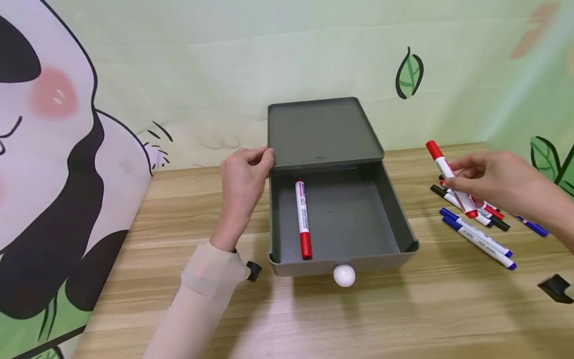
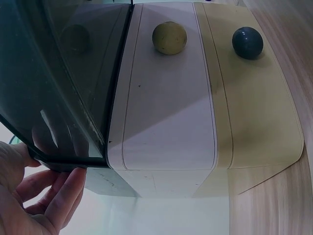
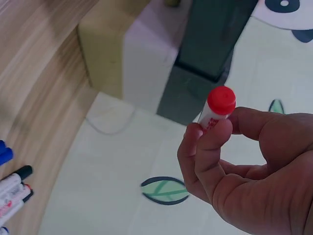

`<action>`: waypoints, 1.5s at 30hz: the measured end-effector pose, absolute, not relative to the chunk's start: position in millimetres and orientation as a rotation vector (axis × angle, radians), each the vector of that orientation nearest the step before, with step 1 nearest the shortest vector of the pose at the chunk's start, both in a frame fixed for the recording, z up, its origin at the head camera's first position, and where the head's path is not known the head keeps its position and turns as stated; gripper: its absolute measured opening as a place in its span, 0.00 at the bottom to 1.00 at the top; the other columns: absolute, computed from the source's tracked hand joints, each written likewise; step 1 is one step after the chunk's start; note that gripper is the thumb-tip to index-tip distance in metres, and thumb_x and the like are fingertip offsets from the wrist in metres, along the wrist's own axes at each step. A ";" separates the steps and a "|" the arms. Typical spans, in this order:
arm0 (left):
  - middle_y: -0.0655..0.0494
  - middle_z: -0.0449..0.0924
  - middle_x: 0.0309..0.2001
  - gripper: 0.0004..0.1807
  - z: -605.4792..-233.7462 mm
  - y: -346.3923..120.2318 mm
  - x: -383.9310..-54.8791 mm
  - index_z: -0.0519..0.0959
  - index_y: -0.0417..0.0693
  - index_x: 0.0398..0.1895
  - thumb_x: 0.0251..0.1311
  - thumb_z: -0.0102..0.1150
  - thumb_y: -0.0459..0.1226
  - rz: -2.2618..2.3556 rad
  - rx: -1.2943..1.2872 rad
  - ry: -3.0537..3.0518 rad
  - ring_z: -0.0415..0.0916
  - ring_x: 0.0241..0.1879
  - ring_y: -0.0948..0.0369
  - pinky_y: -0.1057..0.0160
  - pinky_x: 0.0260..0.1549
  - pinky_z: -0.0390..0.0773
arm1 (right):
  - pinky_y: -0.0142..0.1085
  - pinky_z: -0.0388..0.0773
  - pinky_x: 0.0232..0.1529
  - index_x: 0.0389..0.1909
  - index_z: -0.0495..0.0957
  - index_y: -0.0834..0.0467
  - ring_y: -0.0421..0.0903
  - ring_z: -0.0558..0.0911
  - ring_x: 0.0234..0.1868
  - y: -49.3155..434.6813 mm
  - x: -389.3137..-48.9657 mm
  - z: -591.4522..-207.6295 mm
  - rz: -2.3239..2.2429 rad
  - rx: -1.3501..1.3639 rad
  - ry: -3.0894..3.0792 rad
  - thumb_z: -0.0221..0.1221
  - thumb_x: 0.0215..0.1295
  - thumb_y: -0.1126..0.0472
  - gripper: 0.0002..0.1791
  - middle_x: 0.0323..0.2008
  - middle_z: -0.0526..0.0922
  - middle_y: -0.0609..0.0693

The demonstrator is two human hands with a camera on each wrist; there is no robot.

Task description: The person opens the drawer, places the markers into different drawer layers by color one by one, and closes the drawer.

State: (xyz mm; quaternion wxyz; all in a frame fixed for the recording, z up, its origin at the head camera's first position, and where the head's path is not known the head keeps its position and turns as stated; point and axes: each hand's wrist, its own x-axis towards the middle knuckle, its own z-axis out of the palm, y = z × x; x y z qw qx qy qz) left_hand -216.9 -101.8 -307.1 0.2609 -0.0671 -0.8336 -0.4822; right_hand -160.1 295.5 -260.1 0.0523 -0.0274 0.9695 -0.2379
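Observation:
A small drawer cabinet (image 1: pixel 323 132) has its grey top drawer (image 1: pixel 354 214) pulled out. One red-capped marker (image 1: pixel 302 214) lies lengthwise along the drawer's left side. At the front left corner of the cabinet's top, my left hand (image 1: pixel 242 184) grips the edge between thumb and fingers; the left wrist view shows the fingers (image 2: pixel 66 196) along the side of the dark upper tier. My right hand (image 1: pixel 502 179) pinches a second red-capped marker (image 1: pixel 444 166) by its white barrel. It is tilted above the loose pens, its red end (image 3: pixel 221 100) towards the right wrist camera.
Several black, red and blue markers (image 1: pixel 480 239) lie on the wooden table (image 1: pixel 188 279) to the drawer's right. Below the dark tier are a white drawer (image 2: pixel 168 107) and a yellow drawer (image 2: pixel 259 107). A white knob (image 1: pixel 344 275) juts from the open drawer; a printed wall backdrop (image 1: pixel 202 75) stands behind.

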 end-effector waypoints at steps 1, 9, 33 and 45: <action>0.47 0.88 0.36 0.12 -307.3 -102.1 -217.0 0.90 0.41 0.45 0.67 0.65 0.39 -1.303 -0.180 -2.258 0.84 0.29 0.58 0.61 0.30 0.82 | 0.36 0.74 0.21 0.65 0.70 0.74 0.49 0.78 0.27 293.6 -157.7 -256.9 -0.729 -0.092 2.937 0.60 0.76 0.59 0.27 0.41 0.82 0.61; 0.47 0.88 0.36 0.12 -307.9 -103.2 -217.4 0.90 0.41 0.45 0.67 0.65 0.39 -1.305 -0.172 -2.265 0.83 0.30 0.58 0.61 0.31 0.81 | 0.37 0.72 0.25 0.66 0.72 0.68 0.47 0.80 0.25 280.6 -140.4 -237.0 -0.773 -0.116 2.860 0.63 0.74 0.52 0.30 0.38 0.85 0.49; 0.46 0.88 0.36 0.12 -308.2 -104.5 -217.5 0.91 0.41 0.45 0.66 0.64 0.39 -1.317 -0.182 -2.251 0.84 0.31 0.57 0.60 0.33 0.82 | 0.36 0.77 0.31 0.65 0.75 0.66 0.51 0.79 0.23 241.9 -107.6 -223.9 -1.039 -0.257 2.659 0.65 0.71 0.60 0.25 0.38 0.85 0.50; 0.46 0.88 0.36 0.12 -309.6 -103.1 -219.4 0.91 0.41 0.45 0.66 0.65 0.39 -1.316 -0.189 -2.235 0.84 0.31 0.57 0.60 0.33 0.82 | 0.36 0.75 0.28 0.66 0.75 0.61 0.50 0.80 0.23 218.2 -112.4 -221.5 -0.982 -0.286 2.618 0.66 0.69 0.56 0.28 0.37 0.84 0.50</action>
